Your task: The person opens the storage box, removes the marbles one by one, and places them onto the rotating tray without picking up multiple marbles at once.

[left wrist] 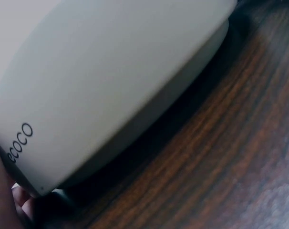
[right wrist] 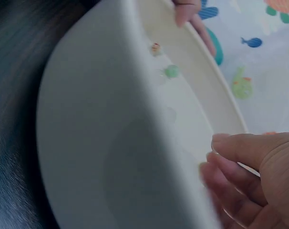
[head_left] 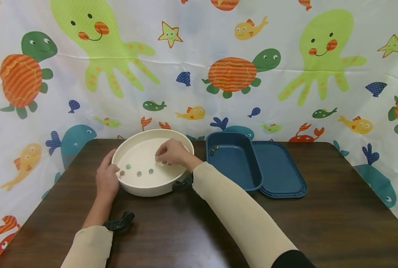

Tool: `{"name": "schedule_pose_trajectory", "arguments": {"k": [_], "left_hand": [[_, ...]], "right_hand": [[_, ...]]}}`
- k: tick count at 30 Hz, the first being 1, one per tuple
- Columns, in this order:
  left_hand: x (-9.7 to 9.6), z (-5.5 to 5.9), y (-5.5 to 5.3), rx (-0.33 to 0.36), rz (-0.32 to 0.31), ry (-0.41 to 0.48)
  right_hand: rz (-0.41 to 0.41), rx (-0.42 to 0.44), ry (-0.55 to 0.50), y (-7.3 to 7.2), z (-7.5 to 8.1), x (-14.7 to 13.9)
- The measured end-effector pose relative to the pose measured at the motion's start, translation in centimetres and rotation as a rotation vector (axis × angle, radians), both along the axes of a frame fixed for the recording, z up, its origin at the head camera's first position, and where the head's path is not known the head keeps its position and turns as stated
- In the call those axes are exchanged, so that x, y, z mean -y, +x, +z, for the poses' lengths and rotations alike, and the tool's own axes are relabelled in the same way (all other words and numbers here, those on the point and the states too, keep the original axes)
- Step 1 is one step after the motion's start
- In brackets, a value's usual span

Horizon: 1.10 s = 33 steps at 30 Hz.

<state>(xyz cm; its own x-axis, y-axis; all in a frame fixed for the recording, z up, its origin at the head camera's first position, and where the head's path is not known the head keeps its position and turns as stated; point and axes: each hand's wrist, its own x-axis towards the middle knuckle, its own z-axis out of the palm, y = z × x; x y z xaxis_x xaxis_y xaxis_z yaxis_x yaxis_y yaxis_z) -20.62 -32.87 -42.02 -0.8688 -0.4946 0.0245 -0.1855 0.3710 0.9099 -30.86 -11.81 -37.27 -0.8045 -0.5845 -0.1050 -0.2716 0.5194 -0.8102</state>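
Note:
A round cream basin (head_left: 148, 188) stands on the table, and "ecoco" is printed on its side in the left wrist view. My left hand (head_left: 107, 175) grips its left rim, thumb on the edge; some fingertips (left wrist: 21, 196) show by its base. Inside, several glass marbles (head_left: 139, 174) lie on the floor, among them a green marble (right wrist: 171, 71) and a reddish-brown marble (head_left: 122, 173). My right hand (head_left: 174, 152) reaches over the basin's right side. Its thumb and fingers pinch a small marble (head_left: 156, 159), mostly hidden by the fingertips.
Right of the basin sits a deep blue rectangular container (head_left: 235, 163) with a few dark, colourful marbles (head_left: 214, 149) in its far left corner. A blue lid (head_left: 280, 171) lies beside it, partly under its edge. A sea-animal curtain (head_left: 199, 56) hangs behind the brown table (head_left: 172, 234).

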Motion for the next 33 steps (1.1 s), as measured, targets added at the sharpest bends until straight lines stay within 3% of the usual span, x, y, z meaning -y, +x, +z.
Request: {"name": "schedule_pose_trajectory", "arguments": {"k": [13,21,26,33], "left_hand": [[-0.1,0.1,0.1,-0.011,-0.013,0.008],[-0.1,-0.2,0.2,-0.01,-0.007,0.007],[-0.3,-0.4,0.3,-0.005,-0.001,0.011],[-0.1,-0.1,0.2,0.002,-0.004,0.019]], "right_hand": [[0.0,-0.117,0.118,0.4,-1.3,1.1],[-0.006,-0.108,0.121,0.5,-1.2,0.9],[0.02,-0.136,0.103,0.2,0.3,-0.7],[-0.003,-0.111,0.012,-0.9,4.5,-5.1]]}}
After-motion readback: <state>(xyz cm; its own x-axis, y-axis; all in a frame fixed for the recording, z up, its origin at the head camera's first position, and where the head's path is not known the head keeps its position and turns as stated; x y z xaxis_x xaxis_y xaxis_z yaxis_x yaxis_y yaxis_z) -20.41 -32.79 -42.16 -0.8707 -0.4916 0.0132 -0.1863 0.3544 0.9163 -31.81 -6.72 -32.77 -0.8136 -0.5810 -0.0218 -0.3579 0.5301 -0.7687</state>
